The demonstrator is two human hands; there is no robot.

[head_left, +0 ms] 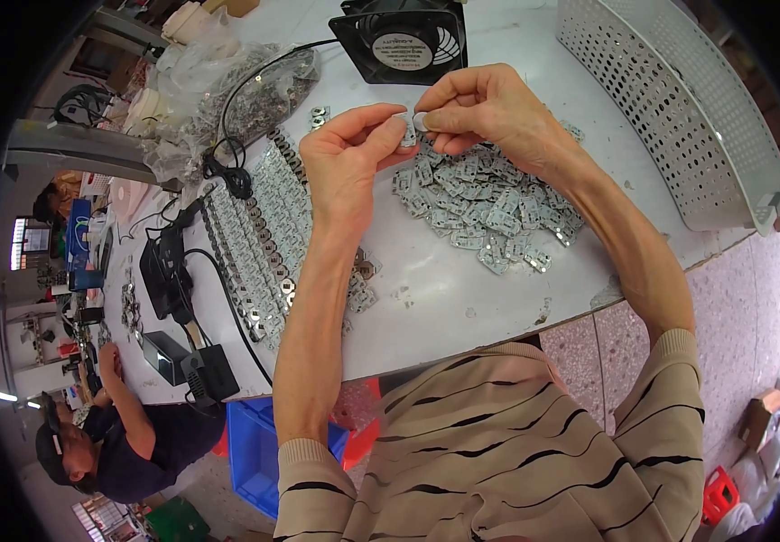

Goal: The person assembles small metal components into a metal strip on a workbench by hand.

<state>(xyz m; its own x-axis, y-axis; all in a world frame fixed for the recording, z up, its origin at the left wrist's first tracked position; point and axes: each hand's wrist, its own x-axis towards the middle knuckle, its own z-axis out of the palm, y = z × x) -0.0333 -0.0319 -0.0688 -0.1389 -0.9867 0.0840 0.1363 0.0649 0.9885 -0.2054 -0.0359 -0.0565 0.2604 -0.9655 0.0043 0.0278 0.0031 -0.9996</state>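
Note:
My left hand (347, 155) pinches a small whitish circuit board (408, 132) between thumb and fingers. Close beside it, my right hand (491, 110) grips a small round silvery disc (421, 121), which looks like a coin cell; whether the two pieces touch is hard to tell. Below my right hand spreads a heap of similar small circuit boards (498, 203). To the left of my left forearm lie rows of such boards (259, 221), some with round metal parts, laid close together. A few more boards (361, 291) lie just right of that forearm.
A black fan (399, 45) stands beyond my hands. A perforated grey basket (679, 117) is at the right edge of the white table (444, 316). Plastic bags of small metal parts (255, 90), black cables and adapters (209, 370) lie left. A co-worker (137, 434) sits there, near a blue bin (250, 452).

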